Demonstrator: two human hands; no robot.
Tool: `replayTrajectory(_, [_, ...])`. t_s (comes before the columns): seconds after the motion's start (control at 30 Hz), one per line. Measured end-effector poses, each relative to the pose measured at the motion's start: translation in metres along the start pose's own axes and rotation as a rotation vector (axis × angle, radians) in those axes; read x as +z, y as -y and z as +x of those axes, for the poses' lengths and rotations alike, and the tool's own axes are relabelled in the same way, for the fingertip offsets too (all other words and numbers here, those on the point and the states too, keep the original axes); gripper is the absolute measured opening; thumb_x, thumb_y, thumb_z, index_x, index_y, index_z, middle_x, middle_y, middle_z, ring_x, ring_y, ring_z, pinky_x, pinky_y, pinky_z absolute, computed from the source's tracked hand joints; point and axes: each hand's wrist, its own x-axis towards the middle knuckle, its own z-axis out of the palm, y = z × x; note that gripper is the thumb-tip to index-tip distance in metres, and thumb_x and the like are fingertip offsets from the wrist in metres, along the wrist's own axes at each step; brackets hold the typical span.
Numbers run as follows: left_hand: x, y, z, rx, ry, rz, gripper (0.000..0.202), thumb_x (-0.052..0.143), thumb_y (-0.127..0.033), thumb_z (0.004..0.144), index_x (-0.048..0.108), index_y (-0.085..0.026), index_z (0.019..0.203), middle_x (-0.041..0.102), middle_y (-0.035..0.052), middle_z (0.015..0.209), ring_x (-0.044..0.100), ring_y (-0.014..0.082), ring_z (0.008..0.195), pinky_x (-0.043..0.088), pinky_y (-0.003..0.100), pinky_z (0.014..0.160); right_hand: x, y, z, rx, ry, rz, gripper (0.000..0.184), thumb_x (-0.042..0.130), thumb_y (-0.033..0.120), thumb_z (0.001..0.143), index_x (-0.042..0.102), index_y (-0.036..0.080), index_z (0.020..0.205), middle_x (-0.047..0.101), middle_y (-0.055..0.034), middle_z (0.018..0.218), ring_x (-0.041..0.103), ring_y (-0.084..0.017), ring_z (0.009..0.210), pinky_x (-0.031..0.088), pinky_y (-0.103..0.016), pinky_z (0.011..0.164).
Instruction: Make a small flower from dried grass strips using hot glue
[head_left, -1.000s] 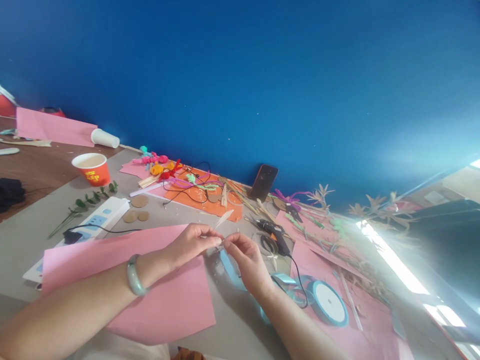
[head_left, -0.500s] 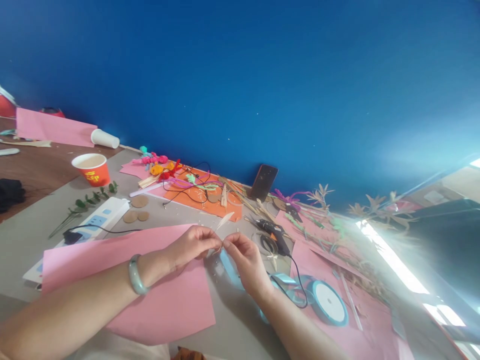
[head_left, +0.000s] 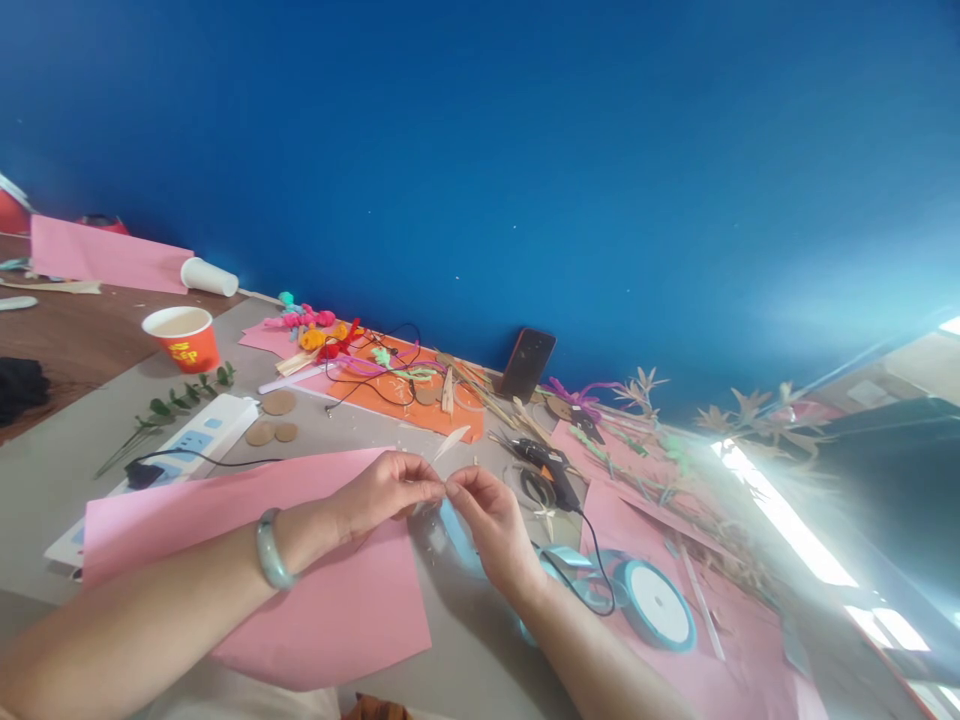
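A: How do the hands stand?
B: Left hand and right hand meet just below the middle of the frame, each with thumb and forefinger pinched together. Whatever is between the fingertips is too small to make out.
A: What lies around them?
B: A light blue ribbon shows just beside the right hand; I can't tell whether they touch. A large pink sheet spreads across the lower left of the frame, behind the left forearm, which wears a pale bracelet. Above the fingers lies a white feather-like piece.
A: And farther off?
B: On the grey worktop, a black glue gun lies right of centre, a ribbon spool at lower right. A dark phone leans against the blue wall; a red-and-white cup stands toward the left.
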Motion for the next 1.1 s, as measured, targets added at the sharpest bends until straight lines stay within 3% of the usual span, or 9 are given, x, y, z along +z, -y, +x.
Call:
replayTrajectory(0.23, [0.0004,0.0028,-0.0009,-0.019,0.034,-0.005,0.021,0.067,-0.035,0.069,0.064,-0.014,0.073,0.056,-0.0013,0.061,0.035,0.0073,0.050,0.023,0.023,0.048,-0.0032,-0.0018,0.0040,0.031,-0.074,0.061,0.023,0.065,0.040,0.079,0.060,0.019,0.072,0.056,0.0009,0.065,0.049,-0.013,0.062,0.043,-0.025,0.062])
replayTrajectory(0.47, [0.0014,-0.0038,-0.0018,-0.001,0.039,-0.044,0.029,0.067,-0.042,0.071,0.061,-0.013,0.072,0.065,0.0043,0.071,0.034,0.0061,0.048,0.021,0.023,0.046,-0.0032,-0.0010,0.0048,0.024,0.034,0.109,0.031,0.059,0.045,0.083,0.070,0.018,0.094,0.065,-0.0037,0.075,0.058,-0.017,0.071,0.047,-0.031,0.074])
replayTrajectory(0.57, [0.0018,-0.0033,-0.0019,-0.016,0.037,-0.053,0.031,0.069,-0.043,0.068,0.060,-0.014,0.072,0.065,0.0030,0.070,0.034,0.0055,0.047,0.021,0.022,0.046,-0.0019,-0.0003,0.0039,0.027,0.096,0.120,0.025,0.068,0.042,0.077,0.070,0.019,0.086,0.066,-0.0027,0.071,0.060,-0.018,0.069,0.049,-0.032,0.072])
replayTrajectory(0.7, [0.0010,-0.0010,-0.0018,-0.024,0.063,-0.053,0.026,0.067,-0.039,0.070,0.060,-0.014,0.074,0.066,0.0030,0.070,0.033,0.0050,0.045,0.022,0.023,0.046,-0.0018,-0.0009,0.0039,-0.019,0.042,0.086,0.020,0.071,0.039,0.074,0.066,0.019,0.070,0.064,-0.0009,0.067,0.058,-0.016,0.066,0.047,-0.030,0.070])
replayTrajectory(0.93, [-0.0012,0.0003,-0.0021,-0.014,0.057,-0.090,0.020,0.064,-0.031,0.071,0.064,-0.013,0.080,0.061,0.0013,0.066,0.031,0.0050,0.045,0.019,0.023,0.045,-0.0050,-0.0056,0.0055,-0.054,0.007,0.010,0.019,0.066,0.036,0.079,0.068,0.020,0.071,0.065,-0.0026,0.071,0.058,-0.017,0.070,0.045,-0.031,0.072])
replayTrajectory(1.1, [-0.0019,-0.0002,-0.0025,-0.039,0.089,-0.156,0.025,0.062,-0.037,0.075,0.064,-0.012,0.077,0.057,0.0009,0.066,0.028,0.0042,0.045,0.015,0.024,0.044,-0.0056,-0.0078,0.0070,-0.125,-0.001,-0.017,0.016,0.067,0.035,0.079,0.070,0.021,0.070,0.066,-0.0031,0.071,0.059,-0.019,0.073,0.046,-0.032,0.074])
